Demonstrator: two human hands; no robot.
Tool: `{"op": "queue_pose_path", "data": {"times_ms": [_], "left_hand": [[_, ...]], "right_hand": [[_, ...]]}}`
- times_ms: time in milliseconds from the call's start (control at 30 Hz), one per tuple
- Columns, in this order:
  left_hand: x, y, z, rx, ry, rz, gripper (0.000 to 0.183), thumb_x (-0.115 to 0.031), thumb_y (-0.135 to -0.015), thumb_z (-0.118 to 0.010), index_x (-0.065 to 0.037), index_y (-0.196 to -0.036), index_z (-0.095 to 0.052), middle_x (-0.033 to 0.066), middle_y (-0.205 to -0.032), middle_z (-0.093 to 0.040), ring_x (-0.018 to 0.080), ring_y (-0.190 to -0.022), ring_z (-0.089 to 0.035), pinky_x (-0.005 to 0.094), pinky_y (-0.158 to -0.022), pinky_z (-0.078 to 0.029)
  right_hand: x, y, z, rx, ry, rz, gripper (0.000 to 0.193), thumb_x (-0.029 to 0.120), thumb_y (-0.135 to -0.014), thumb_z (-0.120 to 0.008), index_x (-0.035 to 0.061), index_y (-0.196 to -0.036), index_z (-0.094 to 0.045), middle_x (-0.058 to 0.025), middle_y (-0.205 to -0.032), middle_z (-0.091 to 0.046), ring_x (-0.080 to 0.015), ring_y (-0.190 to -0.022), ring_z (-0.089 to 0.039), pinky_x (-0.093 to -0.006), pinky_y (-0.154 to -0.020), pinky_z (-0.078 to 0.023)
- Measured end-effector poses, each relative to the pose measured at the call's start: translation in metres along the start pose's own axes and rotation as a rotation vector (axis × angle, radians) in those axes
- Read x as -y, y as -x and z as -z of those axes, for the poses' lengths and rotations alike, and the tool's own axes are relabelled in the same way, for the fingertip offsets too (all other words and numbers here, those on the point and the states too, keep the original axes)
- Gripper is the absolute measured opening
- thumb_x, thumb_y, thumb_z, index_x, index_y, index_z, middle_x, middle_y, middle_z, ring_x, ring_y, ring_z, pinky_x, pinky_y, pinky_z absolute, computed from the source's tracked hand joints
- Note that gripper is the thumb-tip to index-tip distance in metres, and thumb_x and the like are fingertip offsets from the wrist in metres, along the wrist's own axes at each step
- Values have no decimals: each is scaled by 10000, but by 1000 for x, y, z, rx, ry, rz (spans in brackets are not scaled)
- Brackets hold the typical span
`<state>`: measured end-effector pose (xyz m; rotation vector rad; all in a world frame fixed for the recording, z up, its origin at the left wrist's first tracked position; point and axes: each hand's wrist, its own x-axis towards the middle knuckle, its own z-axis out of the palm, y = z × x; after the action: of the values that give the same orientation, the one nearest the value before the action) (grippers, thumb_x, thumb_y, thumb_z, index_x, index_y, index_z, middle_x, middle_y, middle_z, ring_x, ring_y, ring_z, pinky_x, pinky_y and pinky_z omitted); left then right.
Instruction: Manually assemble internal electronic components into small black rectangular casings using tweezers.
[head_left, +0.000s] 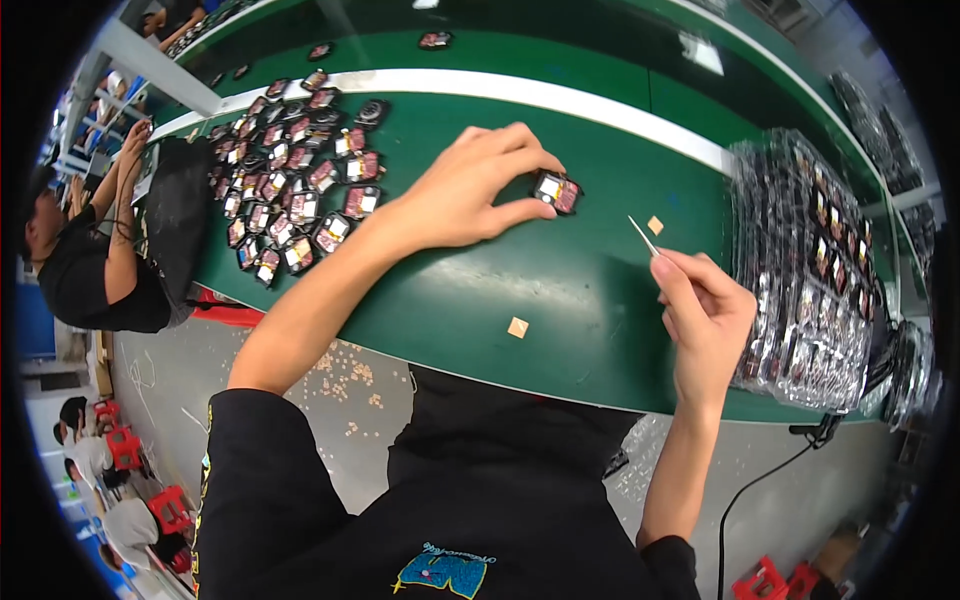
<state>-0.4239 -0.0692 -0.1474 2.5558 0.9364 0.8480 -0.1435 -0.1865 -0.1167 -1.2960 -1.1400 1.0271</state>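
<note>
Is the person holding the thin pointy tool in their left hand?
No, the right hand holds the thin pointed tool, while the left hand grips a small black-edged device.

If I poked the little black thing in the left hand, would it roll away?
Probably not: the little black thing looks flat and blocky, so it might slide, since the green tabletop looks smooth and shiny. It's likely stiff, showing no bend in the left hand.
</note>
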Motion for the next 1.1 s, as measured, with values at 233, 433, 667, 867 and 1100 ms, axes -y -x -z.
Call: {"op": "queue_pose_path", "data": {"times_ms": [233, 433, 667, 867, 1100], "left_hand": [[-21, 4, -1, 226, 234, -10, 467, -246, -876, -915, -95, -1295, -775, 17, -1122, -751, 201, -1003, -675, 352, -964, -423], [-19, 4, -3, 258, 248, -61, 520, -209, -801, -945, -70, -1283, -809, 60, -1078, -758, 227, -981, -672, 363, -947, -408], [-16, 2, -3, 289, 232, -40, 570, -263, -742, -958, -40, -1247, -817, 72, -1048, -762, 225, -956, -673, 355, -892, -386], [-14, 0, -2, 301, 227, -43, 599, -313, -731, -953, -22, -1236, -817, 77, -1030, -766, 220, -942, -682, 363, -914, -401], [-18, 1, -3, 288, 217, -7, 597, -302, -731, -953, -23, -1240, -810, 73, -1007, -764, 213, -882, -680, 351, -917, -417]], "right_hand": [[-17, 1, 1, 108, 6, 42, 118, -45, -981, -812, -65, -1093, -843, 33, -845, -661, 7, -703, -519, -194, -606, -359], [-29, 4, 0, 126, 353, 195, 123, -55, -841, -840, -40, -963, -845, 0, -632, -586, -31, -535, -466, -249, -502, -312], [-32, 0, -13, 163, 430, 290, 135, -65, -872, -831, -33, -1001, -855, 4, -685, -614, -32, -580, -494, -230, -535, -320], [-32, 0, -16, 138, 465, 280, 152, -78, -864, -828, -37, -1009, -852, 2, -691, -610, -30, -579, -486, -226, -535, -301], [-26, 0, -12, 177, 469, 264, 165, -82, -870, -822, -45, -1029, -848, 5, -699, -603, -28, -588, -479, -224, -541, -298]]}}
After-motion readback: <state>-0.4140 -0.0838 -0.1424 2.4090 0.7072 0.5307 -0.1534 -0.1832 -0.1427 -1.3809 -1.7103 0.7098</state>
